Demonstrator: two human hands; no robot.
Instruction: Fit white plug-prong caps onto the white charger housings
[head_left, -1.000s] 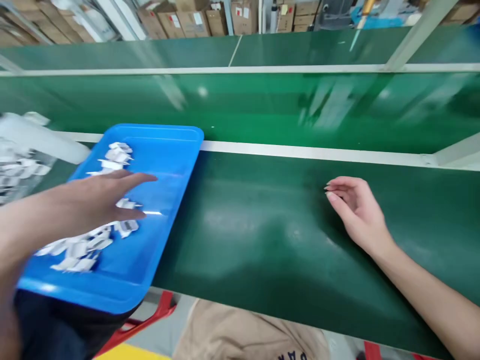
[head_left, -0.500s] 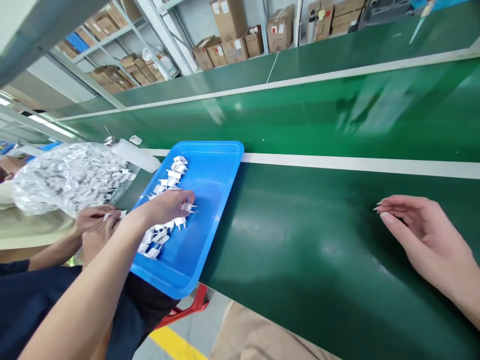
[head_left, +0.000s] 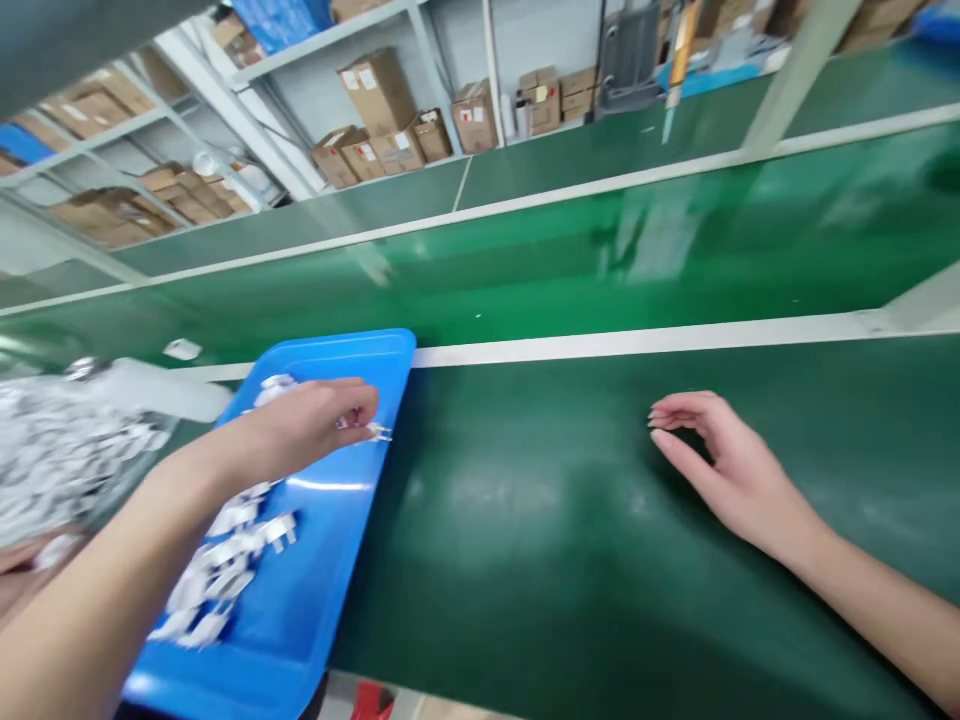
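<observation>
Left hand [head_left: 311, 425] reaches over the blue tray [head_left: 341, 560], fingers [head_left: 358, 408] pinched on one small white plug piece [head_left: 373, 431] whose two metal prongs stick out toward the green table [head_left: 570, 560]. The piece sits just above the tray's right rim, near the far corner, lifted clear of the other white plug pieces [head_left: 225, 560] that lie in a loose line down the tray's middle (motion blur hides their detail). Right hand [head_left: 724, 465] rests on the table well apart from the tray, palm turned inward, fingers loosely curled and holding nothing. At far left a clear plastic bag of more white parts [head_left: 60, 460] lies beside the tray, with a white cylinder-shaped object [head_left: 161, 388] just behind it; what that is cannot be told. Cardboard boxes [head_left: 382, 95] fill the shelving beyond the belt. Judgement: the step in hand looks like picking a single piece out of the tray. The next move would call for carrying it across the rim toward the waiting right hand, keeping the pinch firm and the prongs clear of the tray edge.
</observation>
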